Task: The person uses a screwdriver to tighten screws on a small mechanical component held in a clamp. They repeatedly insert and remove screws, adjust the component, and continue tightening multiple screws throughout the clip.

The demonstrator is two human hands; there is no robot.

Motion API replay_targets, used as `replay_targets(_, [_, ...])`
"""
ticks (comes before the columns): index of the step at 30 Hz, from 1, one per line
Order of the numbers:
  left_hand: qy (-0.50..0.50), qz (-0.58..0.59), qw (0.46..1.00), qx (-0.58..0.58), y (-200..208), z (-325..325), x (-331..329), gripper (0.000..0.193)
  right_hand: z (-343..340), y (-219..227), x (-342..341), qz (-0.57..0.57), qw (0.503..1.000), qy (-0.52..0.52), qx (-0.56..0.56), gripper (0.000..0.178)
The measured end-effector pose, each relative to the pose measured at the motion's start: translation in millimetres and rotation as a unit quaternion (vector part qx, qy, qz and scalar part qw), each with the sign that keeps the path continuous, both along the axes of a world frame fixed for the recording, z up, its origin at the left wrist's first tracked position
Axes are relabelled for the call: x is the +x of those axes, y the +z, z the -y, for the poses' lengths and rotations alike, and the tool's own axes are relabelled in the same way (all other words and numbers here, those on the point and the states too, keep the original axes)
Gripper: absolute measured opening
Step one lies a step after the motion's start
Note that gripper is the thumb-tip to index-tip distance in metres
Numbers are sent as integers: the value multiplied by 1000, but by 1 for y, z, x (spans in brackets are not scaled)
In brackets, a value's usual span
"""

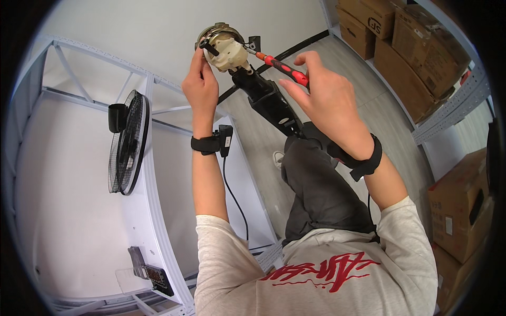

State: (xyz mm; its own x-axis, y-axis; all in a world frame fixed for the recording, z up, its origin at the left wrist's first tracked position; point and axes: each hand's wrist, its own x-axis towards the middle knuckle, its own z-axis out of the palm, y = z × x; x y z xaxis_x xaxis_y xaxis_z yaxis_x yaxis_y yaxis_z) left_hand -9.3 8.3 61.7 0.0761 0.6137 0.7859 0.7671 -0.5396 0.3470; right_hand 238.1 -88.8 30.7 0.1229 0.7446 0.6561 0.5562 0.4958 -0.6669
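Observation:
At the top middle is a fan motor [228, 52], with a cream plastic housing, a metal rim and a black shaft or knob sticking out. It sits on a black neck and stand [266, 100] that slants down toward my legs. My left hand [202, 81] is closed on the motor's left edge; some of its fingers are hidden behind it. A red and black screwdriver [284, 69] reaches from the motor's right side into my right hand [329, 97]. The handle's end lies against the palm, while thumb and index finger spread to either side. The screwdriver's tip meets the motor near a small dark part.
A black fan grille [129, 142] stands on the white shelf [68, 195] at left. Lower on it lies a small circuit board [158, 279] with a clear piece. Cardboard boxes [406, 79] fill the right-hand rack, with more [458, 205] below. Wrist straps with cables are on both arms.

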Motion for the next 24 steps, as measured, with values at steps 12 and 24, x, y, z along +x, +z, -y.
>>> replay_targets(12, [-7,-45,999,8,17,9,12,30,-10,5,14,-29,998,30,-47,31])
replay_targets(24, [12,-46,999,16,9,5,19,37,-24,-4,17,102,988,-59,104,29])
